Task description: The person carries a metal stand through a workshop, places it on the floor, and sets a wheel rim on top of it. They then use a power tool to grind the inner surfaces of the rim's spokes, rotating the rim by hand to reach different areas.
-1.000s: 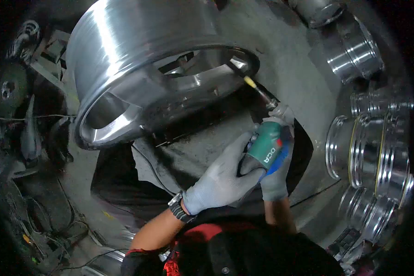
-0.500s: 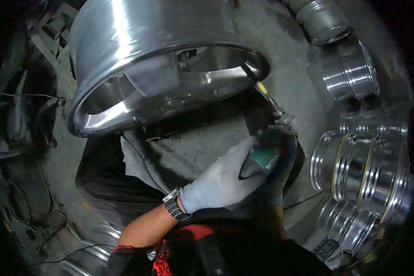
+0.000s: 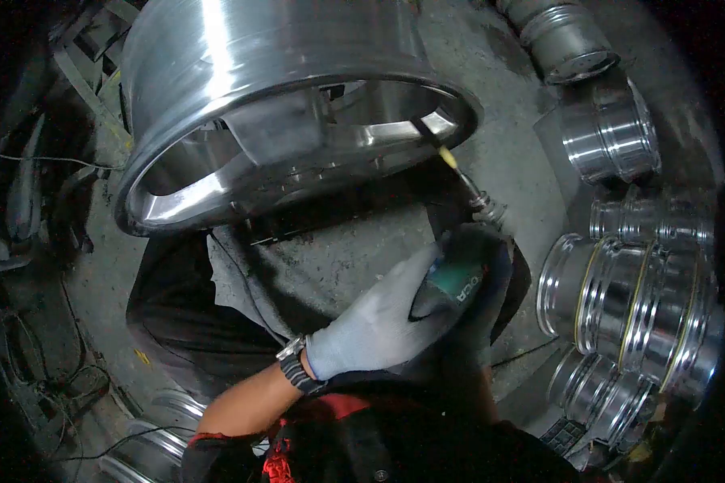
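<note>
A large polished aluminium wheel rim (image 3: 242, 80) lies tilted on its side in front of me. Both my gloved hands grip a green die grinder (image 3: 461, 280). My left hand (image 3: 379, 318), with a wristwatch, wraps the tool body from the left. My right hand (image 3: 479, 310) holds it from underneath and is mostly in shadow. The grinder's thin shaft with a yellow band (image 3: 448, 158) reaches up-left, its tip touching the inside lip of the rim at the right.
Several shiny rims (image 3: 644, 298) are stacked at the right, more (image 3: 604, 137) at the upper right. A grey cloth (image 3: 298, 266) covers my lap under the big rim. Dark clutter and cables (image 3: 48, 354) fill the floor at left.
The view has shifted, so the rim sits lower and more to the right in frame. My hands and the grinder have kept their grip, the tip staying on the rim's inner edge.
</note>
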Action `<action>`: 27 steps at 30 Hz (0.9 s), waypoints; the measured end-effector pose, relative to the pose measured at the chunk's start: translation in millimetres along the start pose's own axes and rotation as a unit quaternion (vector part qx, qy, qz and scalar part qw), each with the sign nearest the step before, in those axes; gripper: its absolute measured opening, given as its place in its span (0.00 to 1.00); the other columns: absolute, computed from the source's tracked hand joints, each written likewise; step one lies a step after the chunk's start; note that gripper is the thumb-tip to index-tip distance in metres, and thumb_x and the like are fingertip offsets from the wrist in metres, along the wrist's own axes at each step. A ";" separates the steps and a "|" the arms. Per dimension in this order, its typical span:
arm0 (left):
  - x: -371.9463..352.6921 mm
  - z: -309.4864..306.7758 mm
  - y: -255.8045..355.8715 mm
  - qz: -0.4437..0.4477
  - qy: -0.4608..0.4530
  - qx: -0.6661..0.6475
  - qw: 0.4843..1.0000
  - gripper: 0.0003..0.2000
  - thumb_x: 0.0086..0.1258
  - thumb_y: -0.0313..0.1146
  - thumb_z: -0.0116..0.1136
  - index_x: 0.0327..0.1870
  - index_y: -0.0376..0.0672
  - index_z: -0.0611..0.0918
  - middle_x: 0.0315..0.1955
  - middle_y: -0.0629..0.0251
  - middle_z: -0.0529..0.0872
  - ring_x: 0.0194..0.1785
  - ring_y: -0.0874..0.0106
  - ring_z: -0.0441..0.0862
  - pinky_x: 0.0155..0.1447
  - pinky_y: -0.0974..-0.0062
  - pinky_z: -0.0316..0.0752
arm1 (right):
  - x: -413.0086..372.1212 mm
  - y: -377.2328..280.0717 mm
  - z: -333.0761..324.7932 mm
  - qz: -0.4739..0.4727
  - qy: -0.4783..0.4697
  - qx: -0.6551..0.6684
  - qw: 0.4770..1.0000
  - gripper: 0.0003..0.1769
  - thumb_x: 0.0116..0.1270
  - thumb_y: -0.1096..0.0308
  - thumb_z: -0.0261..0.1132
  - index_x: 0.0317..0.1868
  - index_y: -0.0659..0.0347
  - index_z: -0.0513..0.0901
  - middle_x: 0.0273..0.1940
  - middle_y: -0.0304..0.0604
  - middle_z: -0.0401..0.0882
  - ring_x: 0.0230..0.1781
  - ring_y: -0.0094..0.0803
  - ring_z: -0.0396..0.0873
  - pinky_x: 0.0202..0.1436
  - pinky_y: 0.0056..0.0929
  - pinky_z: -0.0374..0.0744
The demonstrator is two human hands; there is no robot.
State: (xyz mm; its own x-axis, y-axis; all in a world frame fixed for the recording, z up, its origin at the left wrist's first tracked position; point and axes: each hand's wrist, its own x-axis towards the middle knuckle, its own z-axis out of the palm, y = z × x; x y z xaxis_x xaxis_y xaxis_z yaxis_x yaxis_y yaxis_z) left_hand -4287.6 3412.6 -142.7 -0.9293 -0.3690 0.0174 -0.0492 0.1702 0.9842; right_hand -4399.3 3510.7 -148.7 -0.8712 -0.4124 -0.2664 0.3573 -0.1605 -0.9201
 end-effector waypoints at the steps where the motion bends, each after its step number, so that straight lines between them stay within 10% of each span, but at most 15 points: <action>1: 3.7 -0.5 -1.6 0.007 -0.013 -0.001 1.000 0.39 0.67 0.33 0.72 0.76 0.30 0.64 0.63 0.38 0.78 0.64 0.51 0.81 0.66 0.61 0.77 | -3.3 -6.5 4.3 -0.052 -0.004 -0.034 0.998 0.25 0.82 0.44 0.48 0.58 0.56 0.77 0.50 0.41 0.79 0.49 0.33 0.80 0.53 0.34 0.82; 11: -8.5 0.3 -10.5 0.044 0.020 0.025 0.999 0.38 0.67 0.32 0.72 0.75 0.31 0.65 0.62 0.40 0.79 0.63 0.52 0.82 0.64 0.62 0.78 | 2.1 -1.0 -7.4 0.108 -0.010 0.016 0.994 0.28 0.80 0.41 0.50 0.62 0.54 0.76 0.52 0.41 0.78 0.52 0.33 0.78 0.57 0.34 0.80; 27: -18.6 -12.0 -12.7 0.011 -0.004 0.016 1.000 0.40 0.65 0.33 0.73 0.76 0.32 0.64 0.64 0.42 0.79 0.65 0.53 0.81 0.68 0.61 0.76 | -4.0 12.2 -1.6 -0.003 -0.037 -0.047 0.998 0.25 0.80 0.44 0.51 0.55 0.57 0.79 0.46 0.41 0.80 0.43 0.34 0.82 0.48 0.33 0.84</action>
State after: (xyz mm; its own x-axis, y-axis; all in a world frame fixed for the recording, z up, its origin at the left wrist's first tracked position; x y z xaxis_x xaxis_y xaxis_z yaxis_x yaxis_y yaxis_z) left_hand -4265.3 3406.4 -153.4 -0.9331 -0.3576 0.0371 -0.0408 0.2079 0.9773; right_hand -4392.0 3511.8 -159.3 -0.8442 -0.4781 -0.2425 0.3163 -0.0790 -0.9454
